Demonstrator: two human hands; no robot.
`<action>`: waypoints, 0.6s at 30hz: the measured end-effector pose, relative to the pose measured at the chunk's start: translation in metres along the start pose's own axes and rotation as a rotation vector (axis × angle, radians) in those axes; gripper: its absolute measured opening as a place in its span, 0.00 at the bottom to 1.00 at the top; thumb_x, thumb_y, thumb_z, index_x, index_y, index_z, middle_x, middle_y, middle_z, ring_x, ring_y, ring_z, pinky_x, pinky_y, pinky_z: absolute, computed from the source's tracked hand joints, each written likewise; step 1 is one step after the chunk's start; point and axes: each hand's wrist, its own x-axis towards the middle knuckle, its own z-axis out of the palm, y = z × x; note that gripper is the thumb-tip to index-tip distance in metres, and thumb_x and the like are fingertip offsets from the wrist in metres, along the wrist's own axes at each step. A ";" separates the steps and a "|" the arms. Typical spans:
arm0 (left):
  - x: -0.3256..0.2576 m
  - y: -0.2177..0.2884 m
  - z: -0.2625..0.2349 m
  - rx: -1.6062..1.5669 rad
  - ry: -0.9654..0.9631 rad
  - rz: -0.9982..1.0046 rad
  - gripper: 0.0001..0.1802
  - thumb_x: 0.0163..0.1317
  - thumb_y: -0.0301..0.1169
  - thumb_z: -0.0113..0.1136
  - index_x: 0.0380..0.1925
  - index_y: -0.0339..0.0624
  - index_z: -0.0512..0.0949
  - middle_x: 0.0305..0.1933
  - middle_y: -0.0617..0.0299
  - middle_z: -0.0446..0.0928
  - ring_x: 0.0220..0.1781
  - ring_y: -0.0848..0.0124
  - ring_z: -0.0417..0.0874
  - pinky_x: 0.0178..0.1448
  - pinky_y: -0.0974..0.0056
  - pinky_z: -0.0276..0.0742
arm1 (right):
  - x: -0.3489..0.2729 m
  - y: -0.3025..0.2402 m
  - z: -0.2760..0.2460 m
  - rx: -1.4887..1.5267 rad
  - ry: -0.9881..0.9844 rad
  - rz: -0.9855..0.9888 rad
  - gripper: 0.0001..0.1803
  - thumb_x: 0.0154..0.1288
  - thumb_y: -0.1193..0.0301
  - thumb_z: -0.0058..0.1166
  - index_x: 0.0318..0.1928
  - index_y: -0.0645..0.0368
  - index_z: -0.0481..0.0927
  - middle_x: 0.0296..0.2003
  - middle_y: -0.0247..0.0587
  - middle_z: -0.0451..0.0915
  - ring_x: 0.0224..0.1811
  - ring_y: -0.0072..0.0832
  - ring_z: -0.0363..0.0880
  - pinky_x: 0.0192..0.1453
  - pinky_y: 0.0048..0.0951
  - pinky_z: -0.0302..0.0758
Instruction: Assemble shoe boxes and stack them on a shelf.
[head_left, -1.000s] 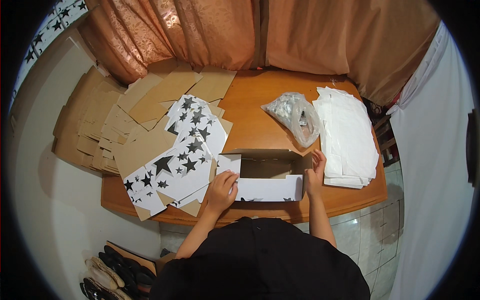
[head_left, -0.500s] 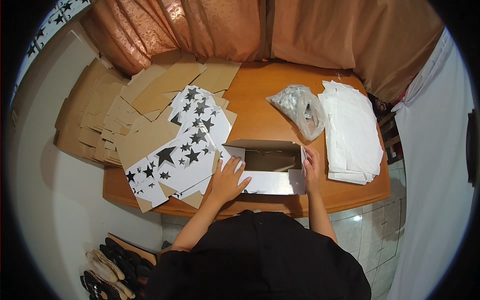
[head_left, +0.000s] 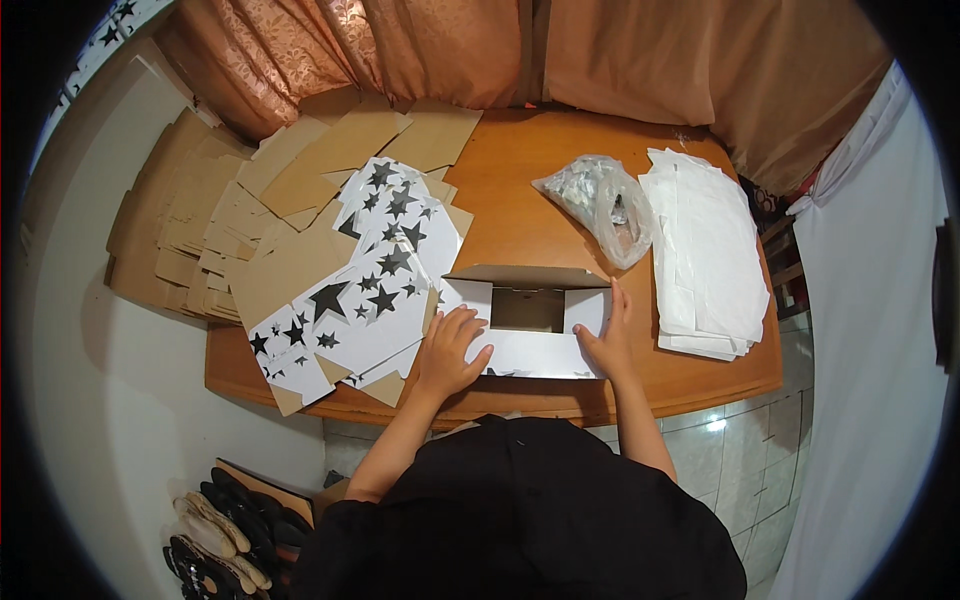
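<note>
A white cardboard box [head_left: 540, 352] with a brown inside stands near the table's front edge, its lid flap [head_left: 530, 274] raised at the back. Both short side flaps are folded inward, leaving a gap in the middle that shows the brown bottom. My left hand [head_left: 455, 350] lies with spread fingers against the box's left end and left flap. At the right end, my right hand [head_left: 608, 338] rests with its thumb on the folded right flap and its fingers along the outside. Left of the box lie flat white cardboard sheets with black stars [head_left: 350, 305].
Brown cardboard blanks [head_left: 200, 210] are piled on the table's left side. A clear plastic bag [head_left: 605, 210] with small things inside sits at the back right, beside a stack of white paper sheets [head_left: 705, 260]. Shoes [head_left: 235, 530] stand at the lower left, below the wooden table [head_left: 510, 220].
The right side flap has gone from upright to folded inward over the box opening. My right thumb now rests on it. My left hand stays at the left end.
</note>
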 end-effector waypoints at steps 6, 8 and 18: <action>-0.001 -0.006 0.005 -0.146 0.205 -0.067 0.26 0.54 0.38 0.58 0.52 0.40 0.70 0.56 0.47 0.67 0.62 0.50 0.65 0.65 0.50 0.58 | -0.002 0.011 -0.002 -0.015 -0.001 -0.110 0.40 0.47 0.69 0.62 0.62 0.59 0.59 0.60 0.59 0.55 0.63 0.52 0.56 0.67 0.44 0.55; -0.001 -0.010 0.006 -0.315 0.302 -0.153 0.29 0.56 0.39 0.57 0.56 0.39 0.66 0.61 0.41 0.60 0.63 0.46 0.61 0.66 0.51 0.57 | -0.003 0.022 -0.002 0.013 -0.016 -0.142 0.38 0.47 0.69 0.62 0.60 0.59 0.61 0.60 0.60 0.55 0.63 0.52 0.56 0.66 0.44 0.56; 0.019 -0.003 0.012 0.295 -0.100 -0.268 0.38 0.60 0.48 0.55 0.66 0.45 0.57 0.70 0.38 0.48 0.72 0.45 0.49 0.66 0.40 0.51 | 0.003 -0.004 0.000 -0.153 -0.064 -0.010 0.38 0.49 0.64 0.64 0.57 0.65 0.62 0.58 0.63 0.59 0.61 0.54 0.60 0.62 0.44 0.61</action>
